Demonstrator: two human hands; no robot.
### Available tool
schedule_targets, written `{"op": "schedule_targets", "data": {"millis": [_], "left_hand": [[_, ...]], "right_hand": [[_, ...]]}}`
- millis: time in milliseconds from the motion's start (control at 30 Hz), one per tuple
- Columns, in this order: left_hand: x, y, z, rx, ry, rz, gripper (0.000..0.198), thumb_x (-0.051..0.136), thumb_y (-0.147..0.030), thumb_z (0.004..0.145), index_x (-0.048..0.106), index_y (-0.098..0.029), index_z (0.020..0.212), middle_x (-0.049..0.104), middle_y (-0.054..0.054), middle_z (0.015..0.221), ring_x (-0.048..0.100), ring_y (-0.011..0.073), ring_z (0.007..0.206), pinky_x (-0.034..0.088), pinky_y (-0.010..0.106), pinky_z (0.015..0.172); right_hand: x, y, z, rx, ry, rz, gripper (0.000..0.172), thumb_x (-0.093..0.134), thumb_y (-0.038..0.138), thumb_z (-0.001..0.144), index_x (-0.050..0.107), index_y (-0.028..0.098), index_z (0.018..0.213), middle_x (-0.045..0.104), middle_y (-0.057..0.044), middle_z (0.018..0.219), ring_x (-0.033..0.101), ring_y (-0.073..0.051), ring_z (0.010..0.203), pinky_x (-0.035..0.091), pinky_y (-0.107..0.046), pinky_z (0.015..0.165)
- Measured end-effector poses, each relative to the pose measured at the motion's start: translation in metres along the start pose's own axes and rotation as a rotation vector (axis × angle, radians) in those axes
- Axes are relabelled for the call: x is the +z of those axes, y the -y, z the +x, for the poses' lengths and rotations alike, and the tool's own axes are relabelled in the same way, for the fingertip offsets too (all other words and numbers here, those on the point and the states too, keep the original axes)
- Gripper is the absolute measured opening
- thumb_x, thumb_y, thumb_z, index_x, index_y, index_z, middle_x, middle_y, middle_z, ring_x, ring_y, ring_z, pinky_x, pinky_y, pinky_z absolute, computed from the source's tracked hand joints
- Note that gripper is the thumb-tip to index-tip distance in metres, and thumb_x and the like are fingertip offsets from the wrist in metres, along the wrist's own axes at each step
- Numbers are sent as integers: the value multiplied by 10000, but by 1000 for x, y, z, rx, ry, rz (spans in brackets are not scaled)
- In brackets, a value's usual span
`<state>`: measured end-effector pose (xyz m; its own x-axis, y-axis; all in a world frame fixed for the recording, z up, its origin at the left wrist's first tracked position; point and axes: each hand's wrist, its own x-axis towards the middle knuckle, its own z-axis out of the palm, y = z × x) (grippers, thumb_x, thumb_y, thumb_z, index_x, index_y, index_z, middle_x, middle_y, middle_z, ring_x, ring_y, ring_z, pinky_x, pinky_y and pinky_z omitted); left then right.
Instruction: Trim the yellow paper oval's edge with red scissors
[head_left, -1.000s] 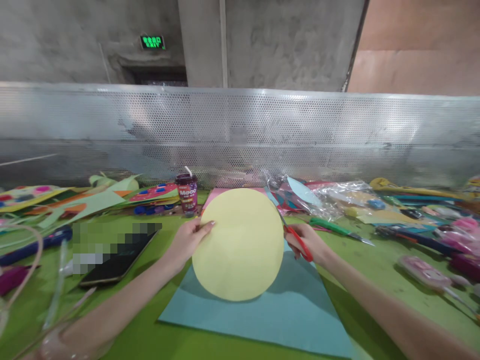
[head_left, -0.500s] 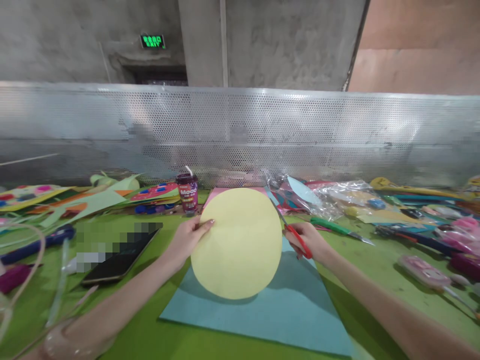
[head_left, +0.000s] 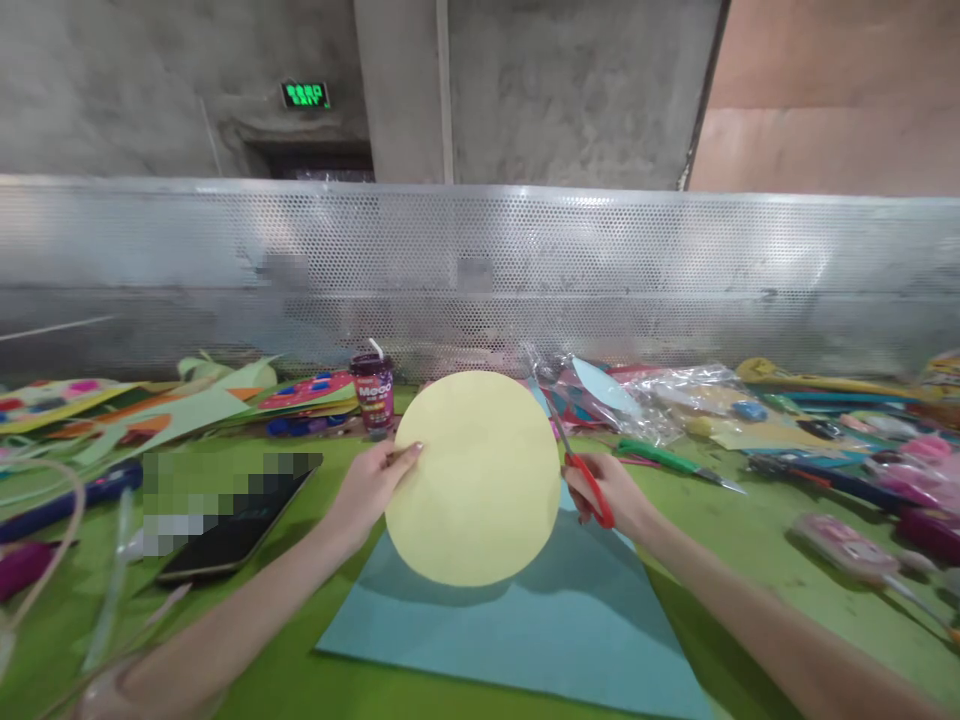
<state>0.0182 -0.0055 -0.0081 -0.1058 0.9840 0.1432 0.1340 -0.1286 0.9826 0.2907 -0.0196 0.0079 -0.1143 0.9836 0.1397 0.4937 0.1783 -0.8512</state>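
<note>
A round sheet of pale yellow paper is held up, its left edge pinched between the thumb and fingers of my left hand. Red-handled scissors sit in my right hand, the fingers wrapped around the handles. Their blades point up and away, just beside the disc's right edge. Below the disc, blue paper lies flat on the green tabletop, partly covered from view by the disc.
A purple drink cup with a straw stands behind my left hand. A dark phone lies at left, a green-handled knife at right. Clear plastic packaging and craft pieces line the back, before a perforated metal panel.
The yellow disc has tilted and shifted slightly. The scissors' blades have moved a little away from its right edge, and my right hand has come slightly lower.
</note>
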Motion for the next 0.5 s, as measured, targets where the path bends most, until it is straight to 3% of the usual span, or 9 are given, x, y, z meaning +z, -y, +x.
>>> {"op": "schedule_targets", "data": {"millis": [500], "left_hand": [[1,-1,-1,-17,-12,-21,386,590,-476,628,598,-141,819,672,58,687,619,203,577,475,280,502]], "right_hand": [[3,5,-3,42,38,-20,161,409,225,648,390,175,496,449,49,354,452,-77,326,339,-164,330]]}}
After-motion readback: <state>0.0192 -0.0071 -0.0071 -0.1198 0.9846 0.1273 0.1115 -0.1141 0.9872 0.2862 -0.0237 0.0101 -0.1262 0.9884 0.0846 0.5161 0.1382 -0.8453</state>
